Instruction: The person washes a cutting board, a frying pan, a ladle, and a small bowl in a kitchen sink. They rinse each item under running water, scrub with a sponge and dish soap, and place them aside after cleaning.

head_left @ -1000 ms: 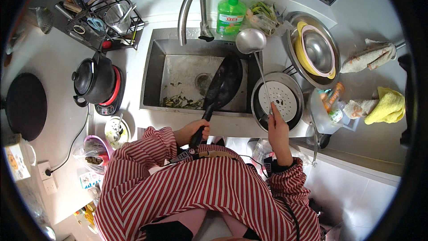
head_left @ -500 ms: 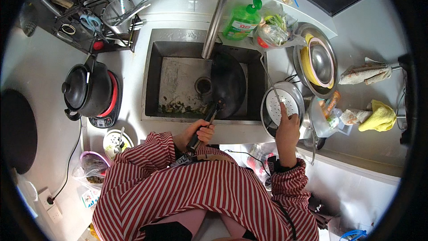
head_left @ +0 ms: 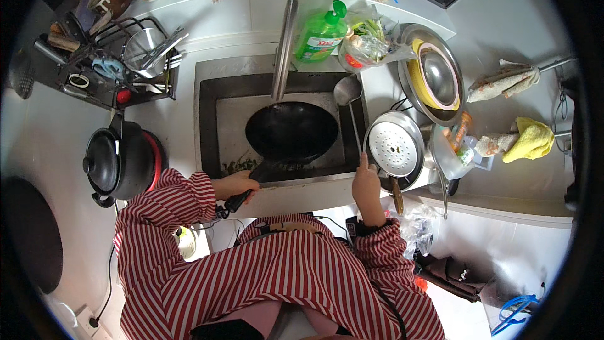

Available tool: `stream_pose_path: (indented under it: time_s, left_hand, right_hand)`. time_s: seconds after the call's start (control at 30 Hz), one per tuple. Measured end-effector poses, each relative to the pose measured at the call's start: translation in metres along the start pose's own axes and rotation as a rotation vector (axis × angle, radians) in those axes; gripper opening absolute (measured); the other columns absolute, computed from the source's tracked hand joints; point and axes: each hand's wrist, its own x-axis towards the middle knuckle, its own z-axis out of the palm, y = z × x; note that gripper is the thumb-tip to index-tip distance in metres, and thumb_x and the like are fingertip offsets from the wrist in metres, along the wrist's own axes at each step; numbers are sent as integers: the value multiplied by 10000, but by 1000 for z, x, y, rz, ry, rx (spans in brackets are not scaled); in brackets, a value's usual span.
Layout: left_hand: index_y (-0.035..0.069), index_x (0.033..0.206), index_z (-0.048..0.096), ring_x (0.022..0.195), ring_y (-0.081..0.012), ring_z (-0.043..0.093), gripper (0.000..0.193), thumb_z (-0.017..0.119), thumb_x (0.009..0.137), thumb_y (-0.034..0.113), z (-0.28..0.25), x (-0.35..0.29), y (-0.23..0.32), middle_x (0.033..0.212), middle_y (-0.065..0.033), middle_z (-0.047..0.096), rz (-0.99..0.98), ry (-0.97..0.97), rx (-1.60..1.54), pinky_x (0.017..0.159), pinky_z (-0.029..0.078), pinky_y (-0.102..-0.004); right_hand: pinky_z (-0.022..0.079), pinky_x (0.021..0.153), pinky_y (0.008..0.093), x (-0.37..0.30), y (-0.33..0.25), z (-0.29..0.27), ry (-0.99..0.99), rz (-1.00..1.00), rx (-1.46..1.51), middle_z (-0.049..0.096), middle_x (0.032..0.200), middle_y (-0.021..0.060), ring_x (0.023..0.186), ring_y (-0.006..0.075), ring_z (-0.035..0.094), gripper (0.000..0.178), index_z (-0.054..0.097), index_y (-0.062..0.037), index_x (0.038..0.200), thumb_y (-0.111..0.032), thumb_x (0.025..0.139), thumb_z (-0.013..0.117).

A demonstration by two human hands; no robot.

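My left hand (head_left: 235, 187) is closed round the handle of a black wok (head_left: 291, 131). The wok hangs in or just over the steel sink (head_left: 206, 132), its hollow facing up beneath the faucet (head_left: 284, 50). I see no running water. In my right hand (head_left: 366, 184) is a long-handled metal ladle (head_left: 348, 90), gripped near the handle's end with the index finger stretched along it. The ladle's bowl is over the sink's far right corner. Right of that hand, a white perforated strainer (head_left: 394, 148) with a brown handle rests on a metal pot.
Green scraps (head_left: 239, 165) lie along the sink's near side. Behind it stand a green soap bottle (head_left: 321, 34) and a bag of vegetables (head_left: 371, 44). Stacked bowls (head_left: 434, 75) lean at the right. A lidded black pot (head_left: 119, 157) and a utensil rack (head_left: 119, 56) stand left.
The wok has swung left and turned from its tilted position to face upward. My left hand moved left with its handle. My right hand shifted left with the ladle, away from the strainer.
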Motion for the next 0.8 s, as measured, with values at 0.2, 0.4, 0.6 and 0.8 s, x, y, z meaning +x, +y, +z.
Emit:
stream_pose_path:
  time_s: [0.2,0.4,0.6,0.8]
  left_hand:
    - [-7,838,434,478,-163,498,157,555,770,65,-30,-9,-5,608,-76,491,-13,130,138,444,450,-302]
    - [-7,886,394,492,-165,509,231,579,768,67,-32,-35,-12,633,-89,499,-23,248,85,438,448,-307]
    - [-8,877,401,492,-159,513,249,601,760,85,-29,-54,-20,639,-81,501,-11,280,113,434,445,-310]
    - [-4,874,406,492,-161,517,254,606,758,103,-20,-61,-35,636,-81,499,-1,361,138,429,440,-306]
  right_hand:
    - [468,758,505,61,7,74,-127,90,331,583,940,329,904,460,573,355,413,0,1197,-126,867,450]
    - [451,865,457,106,5,109,-260,178,399,545,1089,299,1018,446,530,403,417,25,1205,-147,859,531]
    - [449,842,444,108,-56,60,-25,-217,-74,480,1096,225,1035,409,479,465,416,-17,1250,-106,825,582]
    - [504,709,424,168,-173,6,194,-616,169,519,1011,206,902,367,563,460,433,-63,1248,-176,835,601]
